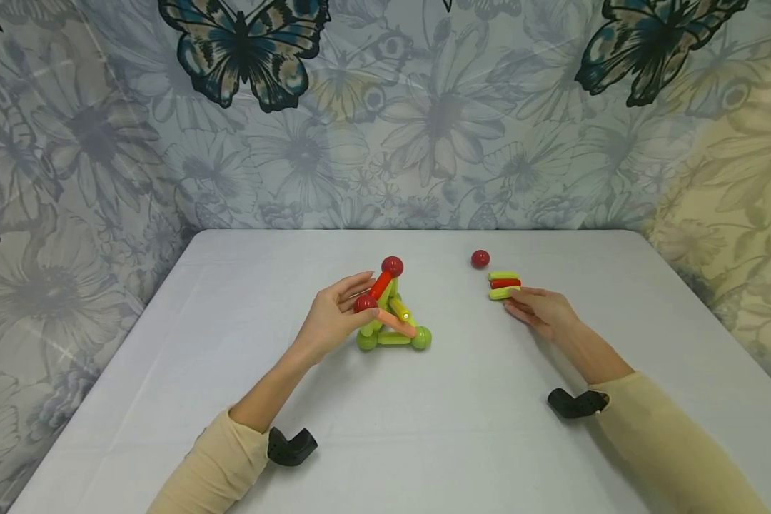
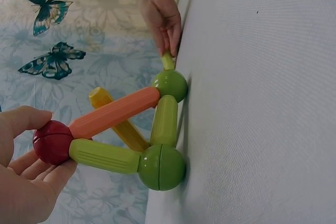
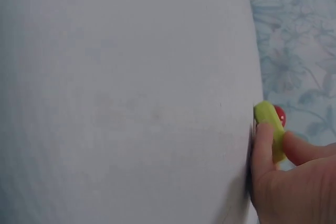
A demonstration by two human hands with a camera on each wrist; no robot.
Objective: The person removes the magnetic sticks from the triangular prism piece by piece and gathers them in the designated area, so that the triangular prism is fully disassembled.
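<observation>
On the table stands a frame of toy rods and balls, with green balls [image 1: 421, 338] at its base, joined by a green rod [image 1: 394, 338]. My left hand [image 1: 334, 310] grips its near red ball [image 2: 53, 142] between thumb and fingers. From that ball run an orange rod [image 2: 115, 113], a green rod [image 2: 105, 156] and a red rod [image 1: 380, 285] leading to another red ball [image 1: 392, 266]. A yellow rod [image 1: 400, 310] shows behind. To the right, my right hand [image 1: 546, 310] pinches the nearest loose green rod [image 3: 270, 124], beside a red rod [image 1: 505, 283] and another green rod [image 1: 504, 275].
A loose red ball [image 1: 480, 259] lies beyond the rods, close to the table's far edge. The white table [image 1: 385, 442] meets a wall with flower and butterfly patterns [image 1: 437, 128]. Black wrist mounts [image 1: 292, 447] stick out from both sleeves.
</observation>
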